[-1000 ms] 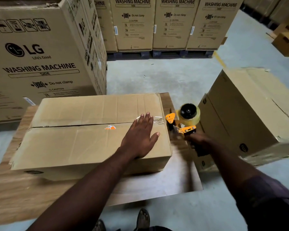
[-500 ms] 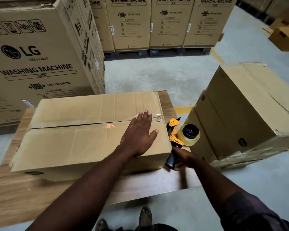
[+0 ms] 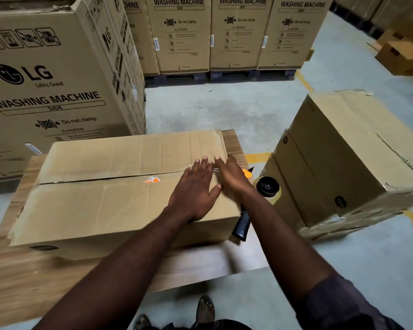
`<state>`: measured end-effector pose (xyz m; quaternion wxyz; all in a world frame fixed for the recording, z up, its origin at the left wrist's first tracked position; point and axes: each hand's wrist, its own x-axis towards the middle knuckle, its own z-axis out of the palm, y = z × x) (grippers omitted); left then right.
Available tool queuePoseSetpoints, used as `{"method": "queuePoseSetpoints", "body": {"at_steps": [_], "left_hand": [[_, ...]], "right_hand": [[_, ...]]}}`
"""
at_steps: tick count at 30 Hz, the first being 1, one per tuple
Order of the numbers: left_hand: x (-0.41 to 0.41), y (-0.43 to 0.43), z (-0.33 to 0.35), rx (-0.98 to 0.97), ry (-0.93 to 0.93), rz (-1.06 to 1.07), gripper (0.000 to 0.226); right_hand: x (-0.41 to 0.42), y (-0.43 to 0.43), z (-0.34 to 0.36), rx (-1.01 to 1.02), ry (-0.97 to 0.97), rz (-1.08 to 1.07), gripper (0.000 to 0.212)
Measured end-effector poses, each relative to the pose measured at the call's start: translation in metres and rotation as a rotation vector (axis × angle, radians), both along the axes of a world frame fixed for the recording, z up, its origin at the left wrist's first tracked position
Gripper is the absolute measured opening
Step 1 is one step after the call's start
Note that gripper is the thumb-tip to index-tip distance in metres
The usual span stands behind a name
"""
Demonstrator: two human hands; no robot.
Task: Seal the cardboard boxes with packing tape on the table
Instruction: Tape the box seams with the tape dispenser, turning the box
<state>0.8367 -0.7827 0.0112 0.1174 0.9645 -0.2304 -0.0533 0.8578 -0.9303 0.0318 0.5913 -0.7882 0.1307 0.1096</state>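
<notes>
Progress is at an early stage, judging from the seam. 1 cardboard box [image 3: 100, 210] lies on the wooden worktop [image 3: 34, 282] with both top flaps folded down. The centre seam [image 3: 105, 179] runs left to right across the top and shows as a dark open line over nearly its whole length, with no tape on it. A short glossy strip [image 3: 191, 166], apparently clear tape, shows only at the right end, beside the fingertips. Work probably left: run tape to the left end, cut it and press it flat.

Both hands lie flat with fingers straight and hold nothing. The left hand [image 3: 193, 194] rests palm-down on the near flap, close to the right end. The right hand [image 3: 231, 175], blurred, lies just to its right, across the seam end at the box edge.

The tape dispenser [image 3: 242, 225] stands against the right end of the box, black handle pointing near and its roll [image 3: 268, 188] to the right. Neither hand grips it. Whether it hangs from the tape or rests on the worktop cannot be told.

The box is plain brown corrugated board, creased on top, with 1 orange sticker [image 3: 152, 180] just near of the seam. A 2nd box [image 3: 343, 144] stands on the floor to the right.
</notes>
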Motion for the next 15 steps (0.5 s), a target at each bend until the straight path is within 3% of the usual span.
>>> {"method": "queuePoseSetpoints", "body": {"at_steps": [4, 6, 8, 10, 12, 15], "left_hand": [[0.0, 0.001, 0.001, -0.014, 0.003, -0.004, 0.073], [-0.002, 0.0, 0.001, -0.02, -0.002, -0.001, 0.073], [-0.001, 0.0, 0.001, -0.021, -0.002, 0.002, 0.072], [0.0, 0.0, 0.001, -0.028, -0.002, 0.002, 0.07], [0.0, 0.002, 0.004, -0.049, 0.008, -0.016, 0.073], [0.001, 0.013, 0.009, -0.068, 0.018, -0.049, 0.069]], "right_hand": [[-0.007, -0.016, -0.01, 0.028, 0.164, 0.03, 0.067], [-0.008, -0.025, -0.009, -0.099, 0.232, 0.085, 0.075], [-0.004, -0.018, -0.009, -0.329, 0.093, -0.024, 0.055], [-0.003, 0.003, -0.004, -0.423, -0.118, -0.107, 0.039], [-0.007, 0.027, -0.002, -0.517, -0.191, -0.023, 0.053], [-0.012, 0.036, -0.01, -0.656, -0.146, 0.029, 0.071]]}}
